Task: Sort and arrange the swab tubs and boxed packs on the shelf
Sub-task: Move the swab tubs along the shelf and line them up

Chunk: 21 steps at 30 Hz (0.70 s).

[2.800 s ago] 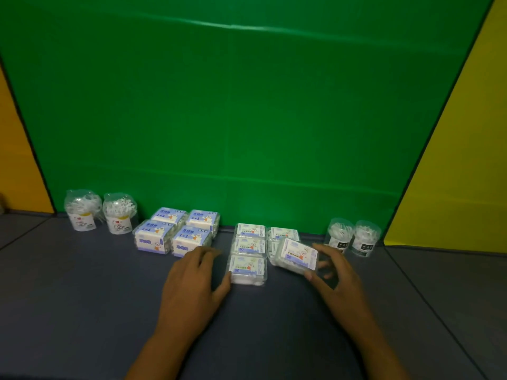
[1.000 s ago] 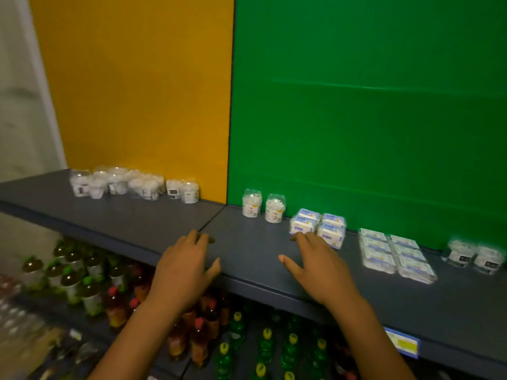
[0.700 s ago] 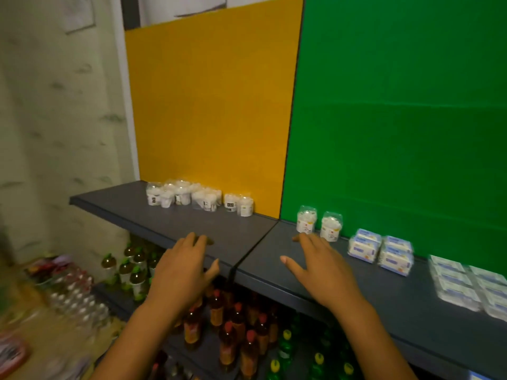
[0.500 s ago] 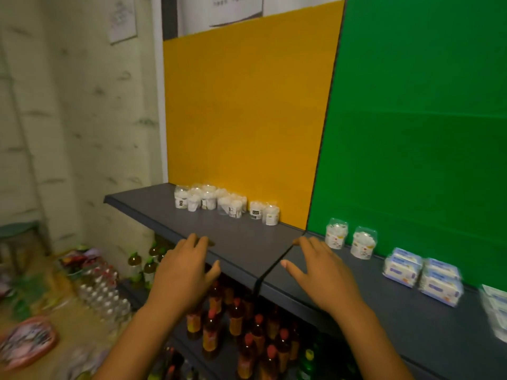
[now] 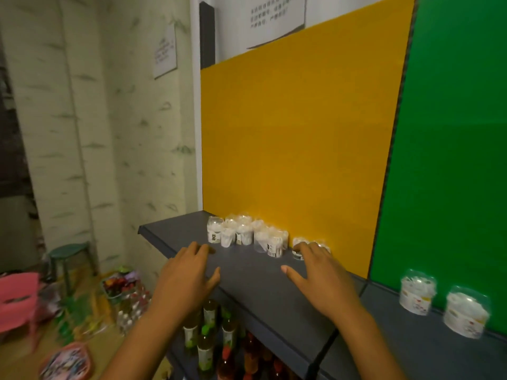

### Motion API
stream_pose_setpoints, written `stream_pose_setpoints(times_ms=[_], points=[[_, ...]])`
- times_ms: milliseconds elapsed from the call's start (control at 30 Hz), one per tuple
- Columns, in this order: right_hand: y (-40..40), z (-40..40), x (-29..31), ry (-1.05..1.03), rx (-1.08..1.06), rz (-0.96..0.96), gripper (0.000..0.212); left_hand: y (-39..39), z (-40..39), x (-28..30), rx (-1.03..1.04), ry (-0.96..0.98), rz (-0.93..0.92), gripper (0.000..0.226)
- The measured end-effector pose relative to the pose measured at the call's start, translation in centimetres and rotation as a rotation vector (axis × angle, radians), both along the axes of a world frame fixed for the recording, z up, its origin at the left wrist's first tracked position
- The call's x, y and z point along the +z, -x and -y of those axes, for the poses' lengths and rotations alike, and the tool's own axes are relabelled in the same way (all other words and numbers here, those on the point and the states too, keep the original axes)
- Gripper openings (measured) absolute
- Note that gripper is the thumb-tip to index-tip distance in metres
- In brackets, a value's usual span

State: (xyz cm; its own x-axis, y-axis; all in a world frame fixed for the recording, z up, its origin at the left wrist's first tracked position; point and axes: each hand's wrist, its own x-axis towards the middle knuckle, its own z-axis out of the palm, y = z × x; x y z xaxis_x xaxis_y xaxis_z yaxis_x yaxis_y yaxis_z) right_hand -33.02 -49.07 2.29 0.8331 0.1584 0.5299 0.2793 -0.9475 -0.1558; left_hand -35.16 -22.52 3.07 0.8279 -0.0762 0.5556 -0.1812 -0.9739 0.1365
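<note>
A loose cluster of several clear swab tubs (image 5: 245, 236) stands on the dark grey shelf (image 5: 255, 281) against the yellow back panel. Two more swab tubs (image 5: 417, 291) stand to the right before the green panel. My left hand (image 5: 186, 272) hovers palm down over the shelf's front edge, fingers spread, holding nothing. My right hand (image 5: 319, 275) is also spread and empty, its fingertips just in front of the rightmost tub (image 5: 297, 246) of the cluster and partly hiding it. No boxed packs are in view.
Under the shelf stand several drink bottles (image 5: 211, 333) with green and red caps. To the left on the floor are a green stool (image 5: 68, 259), a pink chair (image 5: 17, 300) and bags of goods. A seam (image 5: 329, 341) splits the shelf boards.
My view has swung left from the boxed packs by the green panel to the yellow section. Both hands let go of the packs and now hover empty near the tub cluster.
</note>
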Motion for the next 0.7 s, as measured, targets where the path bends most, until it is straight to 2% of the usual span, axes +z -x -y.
stream_pose_setpoints(times_ms=[200, 467, 700], points=[[-6.0, -0.2, 0.1, -0.024, 0.014, 0.008, 0.046, -5.8, 0.1, -1.3, -0.017, 0.026, -0.034, 0.046], [-12.0, -1.2, -1.8, -0.013, -0.033, -0.058, 0.047, -12.8, -0.9, -3.1, -0.079, 0.094, -0.069, 0.044], [-17.3, -2.3, -2.7, -0.049, -0.171, -0.069, 0.047, -21.6, -1.6, -4.1, -0.232, 0.133, -0.102, 0.043]])
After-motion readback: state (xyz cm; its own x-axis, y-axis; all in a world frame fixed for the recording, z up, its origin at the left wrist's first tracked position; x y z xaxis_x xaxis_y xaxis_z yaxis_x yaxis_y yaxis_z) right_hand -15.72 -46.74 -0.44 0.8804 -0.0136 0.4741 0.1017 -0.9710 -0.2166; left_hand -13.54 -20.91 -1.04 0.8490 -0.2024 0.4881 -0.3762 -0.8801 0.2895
